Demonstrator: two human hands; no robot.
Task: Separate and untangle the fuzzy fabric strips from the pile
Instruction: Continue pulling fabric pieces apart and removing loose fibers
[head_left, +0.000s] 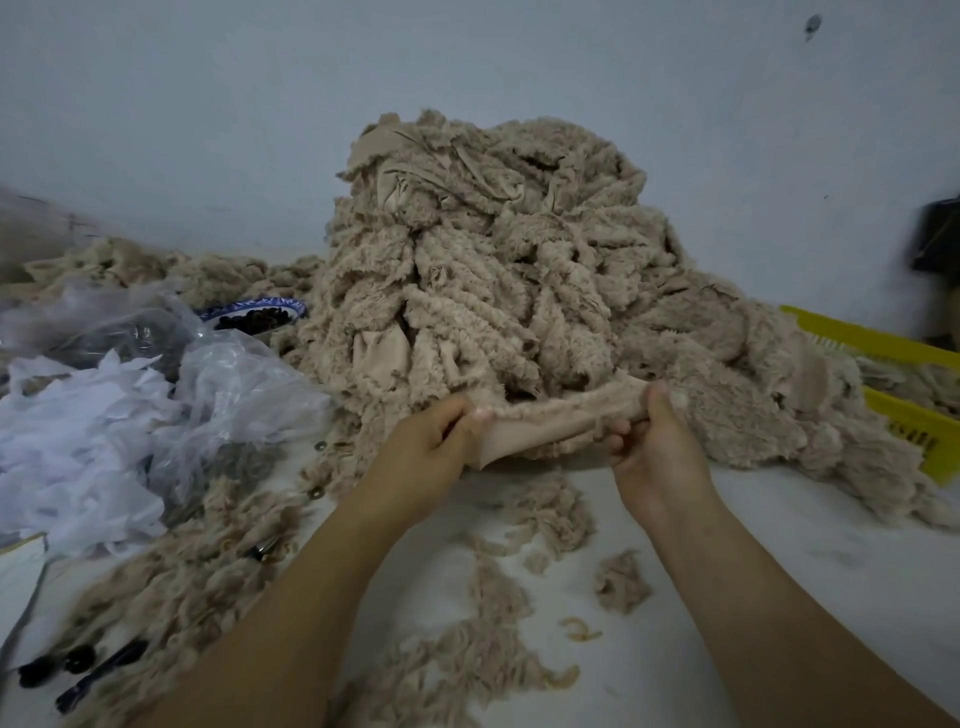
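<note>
A tall pile of beige fuzzy fabric strips (493, 260) rises against the wall at the centre. In front of its base I hold one fuzzy strip (550, 421) stretched level between both hands, smooth backing toward me. My left hand (431, 447) pinches its left end between thumb and fingers. My right hand (654, 441) grips its right end, thumb on top. The strip's upper edge still touches the pile.
Loose beige fluff clumps (524, 582) litter the white table (805, 571) near me. Clear plastic bags with white scraps (104, 415) lie at left, behind them a blue-rimmed bowl of dark pieces (254, 314). A yellow basket (904, 415) stands at right. Black tools (78, 670) lie bottom left.
</note>
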